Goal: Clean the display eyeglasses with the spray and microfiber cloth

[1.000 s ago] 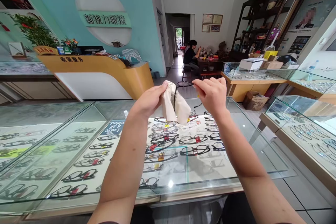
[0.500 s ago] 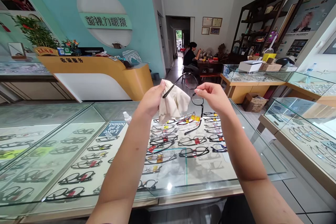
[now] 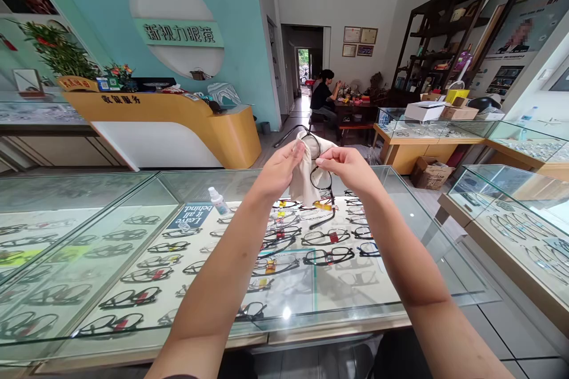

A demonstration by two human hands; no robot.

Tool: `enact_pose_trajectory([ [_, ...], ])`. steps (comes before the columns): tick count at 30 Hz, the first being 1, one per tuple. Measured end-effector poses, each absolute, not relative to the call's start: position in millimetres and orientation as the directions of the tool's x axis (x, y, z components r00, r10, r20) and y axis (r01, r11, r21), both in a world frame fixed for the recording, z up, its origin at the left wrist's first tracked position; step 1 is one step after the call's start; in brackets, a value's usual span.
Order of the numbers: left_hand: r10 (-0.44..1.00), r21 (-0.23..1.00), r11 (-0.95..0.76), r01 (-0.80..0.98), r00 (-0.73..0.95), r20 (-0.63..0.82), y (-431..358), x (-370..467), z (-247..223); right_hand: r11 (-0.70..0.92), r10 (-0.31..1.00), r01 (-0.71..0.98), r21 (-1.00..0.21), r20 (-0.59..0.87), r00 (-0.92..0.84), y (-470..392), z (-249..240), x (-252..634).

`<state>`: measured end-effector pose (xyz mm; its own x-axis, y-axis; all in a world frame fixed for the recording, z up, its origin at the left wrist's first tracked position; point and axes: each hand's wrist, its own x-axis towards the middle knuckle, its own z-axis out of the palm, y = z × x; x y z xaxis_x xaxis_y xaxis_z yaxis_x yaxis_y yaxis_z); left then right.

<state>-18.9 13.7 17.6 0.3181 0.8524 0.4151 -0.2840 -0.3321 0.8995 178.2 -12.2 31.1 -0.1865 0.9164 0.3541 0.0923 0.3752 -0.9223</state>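
Note:
My left hand is closed on a cream cloth, which hangs below the fingers and wraps behind the upper lens of a pair of glasses. With thumb and fingertips, my right hand pinches the dark-framed glasses near the bridge. The frame is held upright on its side above the display case, one temple pointing left past my left hand and the other hanging down. Part of the upper lens is covered by the cloth and my left fingers.
Beneath my hands is a glass display case with rows of eyeglasses inside. A white spray bottle stands on it, left of my hands. A yellow-and-white counter is behind. A person sits at a far table.
My left hand and the cloth have moved right onto the upper lens. My right hand has shifted slightly left with the glasses, and more of the spray bottle now shows.

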Motion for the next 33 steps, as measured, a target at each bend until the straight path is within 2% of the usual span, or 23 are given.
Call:
enact_pose_trajectory([
  [3,0.833,0.902,-0.280,-0.329,0.384,0.399,9.3,-15.1,19.3,0.358,0.916,0.023,-0.934,0.346,-0.202,-12.5,30.7,177.1],
  [7,0.847,0.913,-0.250,-0.321,0.384,0.367,6.9,-17.5,22.3,0.314,0.905,-0.042,-0.949,0.312,-0.290,-12.9,32.2,177.9],
  [14,0.853,0.890,-0.454,-0.046,0.266,0.448,2.5,-31.6,31.3,0.309,0.895,0.103,-0.945,0.253,-0.368,-13.1,35.0,182.0],
  [19,0.865,0.881,-0.473,0.001,0.194,0.464,0.6,-24.1,27.5,0.317,0.882,0.098,-0.943,0.255,-0.397,-9.0,30.0,182.4],
  [25,0.773,0.745,-0.617,0.251,0.021,0.634,-6.4,-16.7,26.5,0.307,0.863,0.068,-0.949,0.248,-0.440,-12.5,30.9,177.7],
  [29,0.774,0.727,-0.624,0.285,0.099,0.625,-8.0,-23.1,33.2,0.303,0.870,0.060,-0.951,0.250,-0.425,-15.0,34.0,179.1],
  [33,0.784,0.763,-0.605,0.227,0.339,0.520,-0.8,-37.9,39.0,0.322,0.880,0.049,-0.945,0.280,-0.385,-12.9,38.2,185.1],
])
